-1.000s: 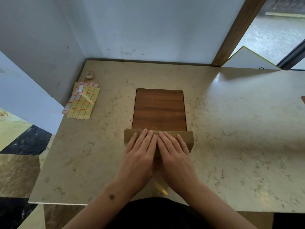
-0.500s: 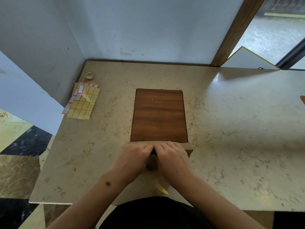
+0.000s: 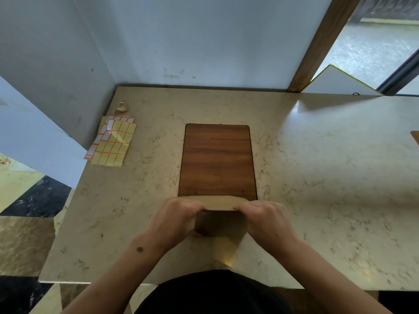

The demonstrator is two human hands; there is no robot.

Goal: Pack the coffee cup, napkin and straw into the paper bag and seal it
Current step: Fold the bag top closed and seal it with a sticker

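A brown paper bag (image 3: 218, 203) lies on the marble table (image 3: 317, 177), just in front of a wooden board (image 3: 217, 159). Its top flap is curled over toward me. My left hand (image 3: 175, 219) grips the flap's left end and my right hand (image 3: 265, 219) grips its right end, fingers curled under the fold. The bag's body (image 3: 218, 223) shows dark between my hands. The coffee cup, napkin and straw are not visible.
Sheets of yellow and white stickers (image 3: 112, 141) lie at the table's far left, with a small tape roll (image 3: 121, 107) behind them near the wall. A wooden post (image 3: 317, 48) rises at the back right. The table's front edge runs just below my forearms.
My hands went from lying flat on the folded bag top to curling into fists on it. They drew back toward me and apart, rolling the flap over.
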